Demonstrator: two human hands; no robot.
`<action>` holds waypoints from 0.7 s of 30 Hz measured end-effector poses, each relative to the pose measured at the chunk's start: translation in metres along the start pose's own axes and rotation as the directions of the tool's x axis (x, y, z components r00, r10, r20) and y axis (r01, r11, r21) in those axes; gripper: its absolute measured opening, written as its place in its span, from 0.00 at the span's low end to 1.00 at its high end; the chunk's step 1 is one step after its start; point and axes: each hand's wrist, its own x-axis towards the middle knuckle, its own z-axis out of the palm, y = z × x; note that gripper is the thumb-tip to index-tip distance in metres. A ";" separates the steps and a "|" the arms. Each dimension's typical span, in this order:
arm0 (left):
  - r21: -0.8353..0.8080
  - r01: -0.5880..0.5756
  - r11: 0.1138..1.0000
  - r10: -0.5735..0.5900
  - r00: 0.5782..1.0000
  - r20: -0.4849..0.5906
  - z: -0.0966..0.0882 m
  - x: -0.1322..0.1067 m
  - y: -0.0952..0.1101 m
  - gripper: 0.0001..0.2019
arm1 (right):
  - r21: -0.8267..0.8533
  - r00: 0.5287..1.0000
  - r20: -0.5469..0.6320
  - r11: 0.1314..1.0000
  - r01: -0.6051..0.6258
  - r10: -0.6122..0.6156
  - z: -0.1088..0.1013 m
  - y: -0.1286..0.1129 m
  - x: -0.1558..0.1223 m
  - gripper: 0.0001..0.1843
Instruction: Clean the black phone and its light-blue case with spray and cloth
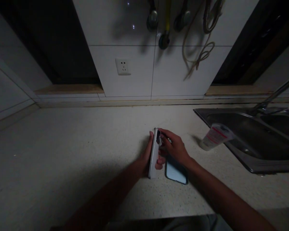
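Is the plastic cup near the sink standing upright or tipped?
Upright: the plastic cup stands on its narrower base on the countertop, with its wider rim uppermost.

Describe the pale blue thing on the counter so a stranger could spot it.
On the speckled white countertop, left of the steel sink, look below the right hand. A pale blue, dark-edged rounded rectangle is there; unlike the slim silver phone in the left hand, it lies flat.
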 end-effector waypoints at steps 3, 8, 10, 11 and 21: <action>-0.033 0.101 0.994 -0.096 0.989 0.116 0.002 -0.007 0.007 0.44 | 0.009 0.998 0.025 0.998 -0.066 0.066 0.000 0.002 0.000 0.16; -0.134 0.091 0.987 -0.058 0.971 0.231 0.001 -0.010 0.018 0.43 | -0.003 0.994 0.022 0.995 -0.104 0.104 -0.002 0.006 0.001 0.14; -0.156 0.078 0.985 -0.035 0.965 0.260 0.000 -0.010 0.022 0.41 | -0.026 0.997 -0.004 0.997 -0.077 0.077 -0.003 0.004 0.001 0.13; -0.162 0.063 0.985 -0.018 0.965 0.262 0.000 -0.009 0.024 0.39 | -0.035 0.998 -0.020 0.997 -0.063 0.062 -0.003 0.003 0.001 0.13; -0.180 -0.155 0.971 0.168 0.984 0.058 -0.003 -0.005 0.022 0.14 | -0.095 0.986 -0.035 0.983 0.156 -0.160 -0.006 -0.010 -0.002 0.11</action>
